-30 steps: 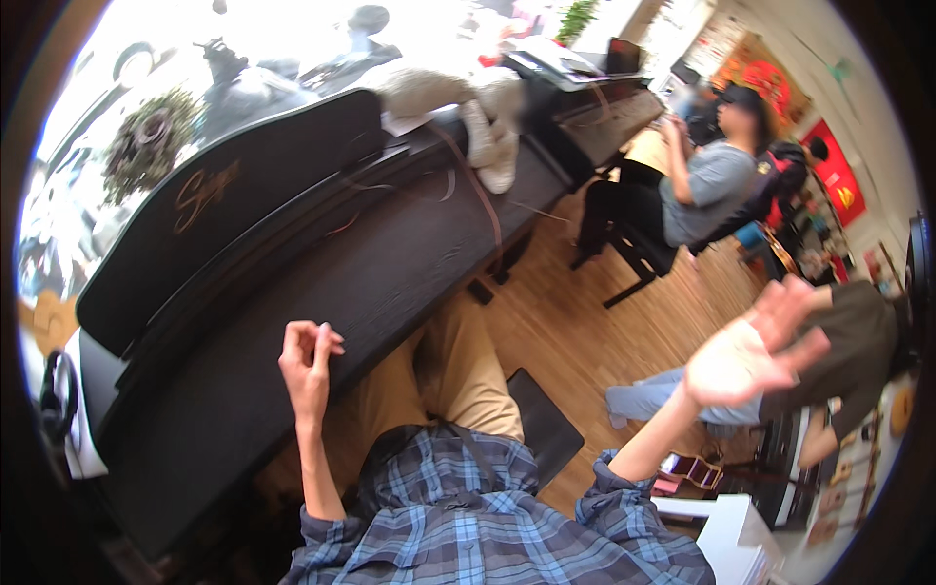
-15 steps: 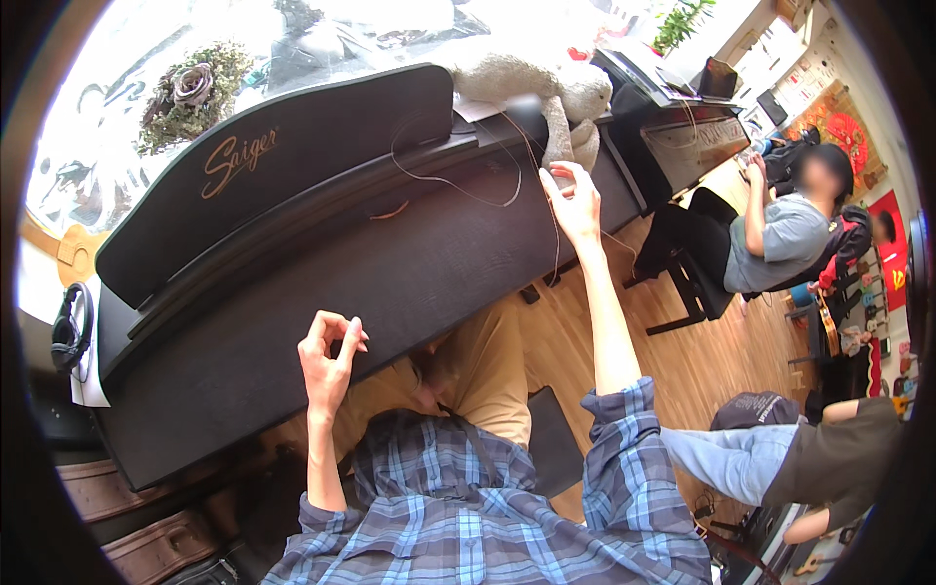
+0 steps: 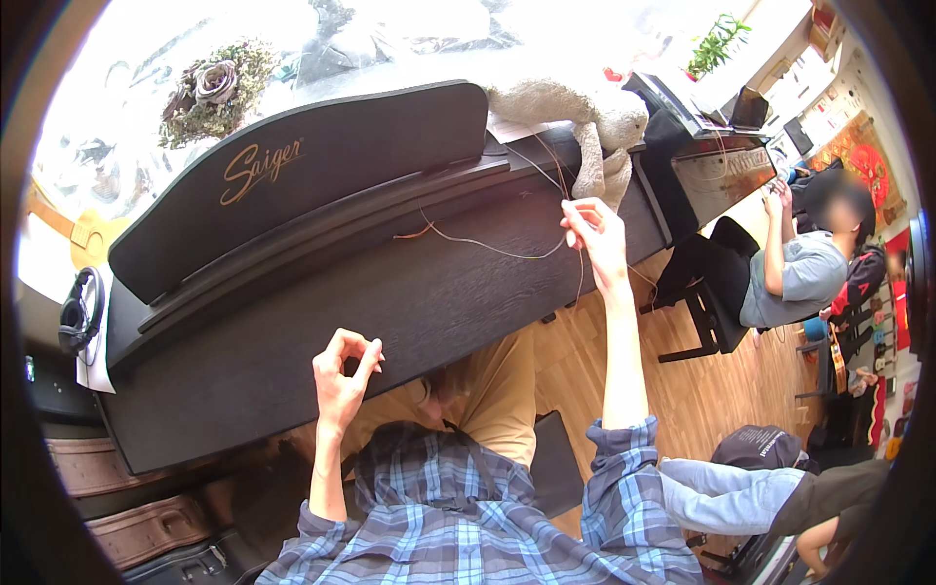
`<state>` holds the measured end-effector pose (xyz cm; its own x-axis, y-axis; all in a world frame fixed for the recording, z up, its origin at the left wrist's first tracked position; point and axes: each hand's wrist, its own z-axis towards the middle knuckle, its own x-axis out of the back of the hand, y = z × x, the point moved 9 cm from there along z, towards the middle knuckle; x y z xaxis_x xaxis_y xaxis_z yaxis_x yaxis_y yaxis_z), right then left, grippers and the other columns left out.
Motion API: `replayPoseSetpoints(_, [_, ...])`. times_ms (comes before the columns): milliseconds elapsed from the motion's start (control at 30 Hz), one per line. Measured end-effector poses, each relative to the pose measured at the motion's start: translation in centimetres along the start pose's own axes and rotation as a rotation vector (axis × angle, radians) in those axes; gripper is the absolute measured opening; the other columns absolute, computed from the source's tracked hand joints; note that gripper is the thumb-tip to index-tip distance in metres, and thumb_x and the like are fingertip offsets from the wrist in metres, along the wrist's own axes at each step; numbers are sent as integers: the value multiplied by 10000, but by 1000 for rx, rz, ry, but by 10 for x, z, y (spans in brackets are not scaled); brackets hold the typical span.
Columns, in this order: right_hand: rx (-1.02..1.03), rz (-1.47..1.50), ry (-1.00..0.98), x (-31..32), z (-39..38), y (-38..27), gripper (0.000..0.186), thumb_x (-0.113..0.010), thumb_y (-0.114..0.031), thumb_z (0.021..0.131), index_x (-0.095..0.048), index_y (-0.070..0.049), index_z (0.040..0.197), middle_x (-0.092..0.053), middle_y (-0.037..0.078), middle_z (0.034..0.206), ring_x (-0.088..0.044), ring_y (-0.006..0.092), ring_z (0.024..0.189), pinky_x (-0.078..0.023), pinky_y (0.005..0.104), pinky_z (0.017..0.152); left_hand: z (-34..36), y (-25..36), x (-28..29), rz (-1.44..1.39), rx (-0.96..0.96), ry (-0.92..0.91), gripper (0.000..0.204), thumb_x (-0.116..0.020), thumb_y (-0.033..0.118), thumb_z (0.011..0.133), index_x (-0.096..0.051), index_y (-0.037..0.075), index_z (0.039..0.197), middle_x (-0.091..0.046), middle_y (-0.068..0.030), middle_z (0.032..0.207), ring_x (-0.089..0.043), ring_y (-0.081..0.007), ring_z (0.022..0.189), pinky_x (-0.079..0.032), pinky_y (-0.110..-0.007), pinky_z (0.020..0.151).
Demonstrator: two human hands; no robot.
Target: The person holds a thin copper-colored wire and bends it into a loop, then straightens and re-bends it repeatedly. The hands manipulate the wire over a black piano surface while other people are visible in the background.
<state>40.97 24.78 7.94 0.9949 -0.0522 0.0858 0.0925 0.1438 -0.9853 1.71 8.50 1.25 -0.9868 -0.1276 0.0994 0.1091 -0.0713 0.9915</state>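
1. Left hand (image 3: 341,385): over the worktop's (image 3: 390,292) near edge, thumb and forefinger curled into a ring. Can't tell if the tips meet or grip anything.
2. Right hand (image 3: 597,244): above the worktop's right part, well apart from the left; thumb and fingers pinched on a thin string.
3. Thin string (image 3: 492,249): pale, runs from the right hand in a slack curve leftward over the worktop's middle.
4. Brown cases (image 3: 146,531): stacked below the worktop's left end.
5. Headphones (image 3: 80,310): black, at the worktop's left end.
6. Backboard (image 3: 322,175): black, curved top, gold lettering, upright along the worktop's back.
7. Plush toy (image 3: 614,115): pale grey, draped over the worktop's back right, limbs hanging forward.
8. Seated person (image 3: 799,273): grey top, beyond the worktop's right end.
9. Dried flowers (image 3: 216,86): behind the worktop, left side.
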Motion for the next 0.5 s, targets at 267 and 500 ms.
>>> replayPoseSetpoints(267, [235,53,261,40,-53,-32,134,-709,-133,1013,-662,-9,1031,-668,53,794,-582,86,581,-439,225,555,0,0,-2,-21,-5,-4,165,-734,62,975,-596,31,891,-705,-50,773,-658,-87,679,-524,-227,665])
replayPoseSetpoints(500, [368,100,373,64,-95,-45,117,-695,-126,1021,-657,-16,1035,-642,46,818,-543,88,549,-410,223,490,-1,-3,0,-41,-23,-7,167,-747,76,968,-606,29,894,-711,-47,778,-663,-86,682,-531,-223,664])
